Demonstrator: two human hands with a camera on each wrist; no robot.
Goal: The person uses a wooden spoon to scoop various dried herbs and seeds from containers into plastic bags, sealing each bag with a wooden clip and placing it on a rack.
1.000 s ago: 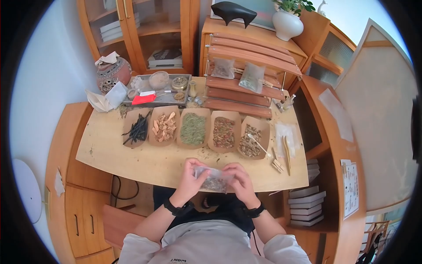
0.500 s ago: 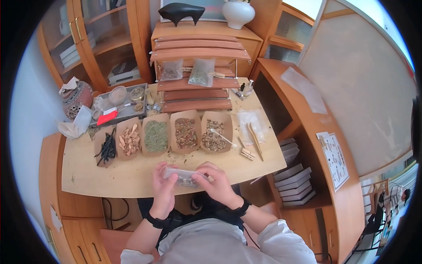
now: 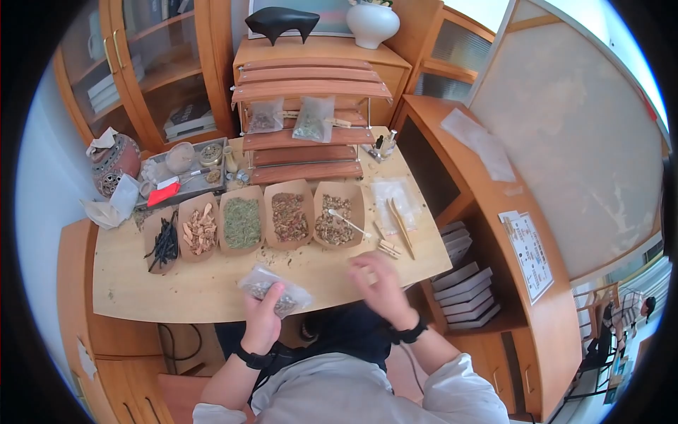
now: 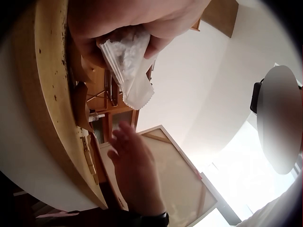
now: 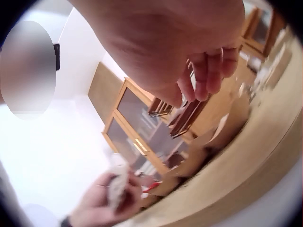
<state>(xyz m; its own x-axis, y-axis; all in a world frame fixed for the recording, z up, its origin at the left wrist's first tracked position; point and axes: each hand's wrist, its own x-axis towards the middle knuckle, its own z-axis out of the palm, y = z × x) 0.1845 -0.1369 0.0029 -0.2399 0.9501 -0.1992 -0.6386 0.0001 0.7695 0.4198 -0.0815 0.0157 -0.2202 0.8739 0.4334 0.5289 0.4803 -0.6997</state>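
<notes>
The left hand (image 3: 261, 321) grips a small clear bag (image 3: 274, 290) of dried herbs, fingers curled round its lower end, and holds it over the near edge of the table (image 3: 212, 286). The left wrist view shows the same bag (image 4: 130, 66) pinched between thumb and fingers, its serrated end hanging free. The right hand (image 3: 378, 286) is apart from the bag, above the near right part of the table, blurred in the head view; the right wrist view shows its fingers (image 5: 208, 75) loosely bent and holding nothing.

Beyond the hands, five paper trays (image 3: 242, 222) stand in a row holding dark sticks, pale root slices, green herbs and two brown mixes, a small spoon (image 3: 348, 222) lying in the rightmost. To their right lie wooden clips (image 3: 388, 247) and sticks (image 3: 401, 218). Farther back stands a wooden rack (image 3: 304, 127) with two filled bags on it, and at the left a metal tray (image 3: 185, 166) of small pots
</notes>
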